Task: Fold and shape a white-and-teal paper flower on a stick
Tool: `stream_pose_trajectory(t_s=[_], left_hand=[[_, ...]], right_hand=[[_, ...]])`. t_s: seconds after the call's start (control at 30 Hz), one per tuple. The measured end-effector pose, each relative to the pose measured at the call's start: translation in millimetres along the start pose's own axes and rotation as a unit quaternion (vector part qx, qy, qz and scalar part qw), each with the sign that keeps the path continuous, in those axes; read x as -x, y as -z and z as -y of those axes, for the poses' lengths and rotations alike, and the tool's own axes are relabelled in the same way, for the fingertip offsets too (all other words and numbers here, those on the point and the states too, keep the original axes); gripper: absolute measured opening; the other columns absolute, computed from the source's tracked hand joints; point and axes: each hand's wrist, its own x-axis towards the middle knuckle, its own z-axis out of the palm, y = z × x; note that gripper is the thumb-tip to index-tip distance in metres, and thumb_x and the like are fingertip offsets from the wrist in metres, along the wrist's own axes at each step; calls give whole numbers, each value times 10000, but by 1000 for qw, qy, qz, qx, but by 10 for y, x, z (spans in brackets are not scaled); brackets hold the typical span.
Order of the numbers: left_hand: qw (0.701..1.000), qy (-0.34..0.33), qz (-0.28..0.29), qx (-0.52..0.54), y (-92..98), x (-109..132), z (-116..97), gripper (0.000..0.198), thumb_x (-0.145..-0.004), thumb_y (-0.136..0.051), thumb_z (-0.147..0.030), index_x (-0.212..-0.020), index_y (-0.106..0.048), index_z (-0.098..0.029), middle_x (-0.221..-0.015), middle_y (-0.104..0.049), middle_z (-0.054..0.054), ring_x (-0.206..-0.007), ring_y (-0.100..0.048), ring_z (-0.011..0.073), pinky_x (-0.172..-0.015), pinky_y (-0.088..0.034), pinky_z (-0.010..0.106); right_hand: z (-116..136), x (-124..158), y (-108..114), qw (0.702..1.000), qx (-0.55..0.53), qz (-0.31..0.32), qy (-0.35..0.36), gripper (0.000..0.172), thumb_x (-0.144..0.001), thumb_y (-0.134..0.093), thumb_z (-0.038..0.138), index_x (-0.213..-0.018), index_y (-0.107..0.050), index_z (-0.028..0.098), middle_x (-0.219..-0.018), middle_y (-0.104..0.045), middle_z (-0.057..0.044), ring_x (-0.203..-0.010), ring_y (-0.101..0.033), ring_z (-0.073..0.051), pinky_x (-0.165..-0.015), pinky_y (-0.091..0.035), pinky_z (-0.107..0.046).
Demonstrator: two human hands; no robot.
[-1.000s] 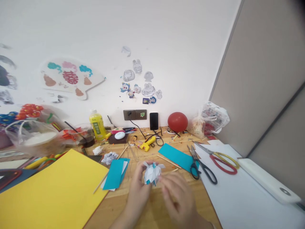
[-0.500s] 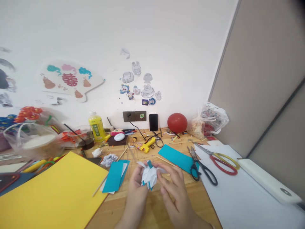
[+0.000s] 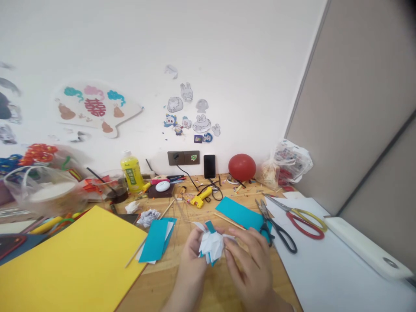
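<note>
Between my hands, above the wooden table, is a paper flower (image 3: 211,246) with layered white petals and a few blue strips at its top and bottom. My left hand (image 3: 192,255) is closed around its left side, with the fingers partly hidden behind it. At its right edge, the thumb and fingers of my right hand (image 3: 250,255) pinch a pale petal that sticks out sideways. Left of my hands lie folded blue paper pieces (image 3: 153,240) over white ones. Beyond them is a crumpled white paper flower (image 3: 148,217).
Yellow card (image 3: 81,264) covers the left side. A blue sheet (image 3: 238,214), black-handled scissors (image 3: 276,227) and red-and-yellow scissors (image 3: 302,219) lie to the right, on and beside white paper (image 3: 312,264). Farther back are a yellow glue gun (image 3: 201,198), phone (image 3: 209,167), red balloon (image 3: 242,167) and bottle (image 3: 132,173).
Both hands and the paper flower have shifted slightly right. My right fingers have moved outward along the petal at the flower's right side.
</note>
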Motion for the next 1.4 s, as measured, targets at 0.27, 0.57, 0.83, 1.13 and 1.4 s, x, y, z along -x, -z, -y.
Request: stream_pose_trajectory(t_s=[0.27, 0.57, 0.83, 1.13, 1.4], left_hand=[[1000, -4, 14, 14, -4, 1, 5, 402, -477, -689, -53, -841, -582, -185, -855, -694, 43, -780, -650, 221, -641, -490, 257], [998, -37, 8, -41, -21, 62, -83, 397, -479, -572, -2, -823, -591, -199, -813, -673, 6, -775, -623, 195, -640, -467, 238], [974, -140, 31, -173, 92, 45, -58, 429, -558, -497, 10, -911, -602, -210, -934, -654, 29, -912, -590, 203, -783, -458, 289], [826, -354, 103, -427, 133, -2, -131, 385, -726, -536, -61, -1041, -577, -279, -1146, -571, 64, -1070, -518, 227, -889, -423, 364], [958, -178, -10, -225, 139, -91, 58, 616, -600, -671, -166, -1165, -432, -221, -1184, -530, 112, -1077, -515, 254, -831, -470, 366]], right_hand=[[27, -73, 37, 997, -73, 1, -27, 300, -761, -458, 70, -1004, -587, 191, -967, -620, -98, -902, -587, -231, -765, -458, -395], [-1, -10, 33, 994, -65, 65, 54, 472, -770, -442, 101, -1240, -457, 138, -1149, -556, -140, -1051, -512, -263, -859, -417, -444], [-21, 9, 41, 992, -83, 86, 28, 459, -794, -427, 135, -1252, -439, 157, -1186, -533, -133, -1075, -501, -263, -845, -429, -437], [-76, -67, 14, 976, -162, 92, -109, 201, -821, -504, 187, -999, -589, 224, -941, -655, -52, -887, -608, -192, -761, -499, -302], [-57, -18, -104, 912, -270, 13, -309, 101, -751, -555, 175, -817, -630, 190, -802, -682, -54, -759, -646, -181, -659, -537, -255]])
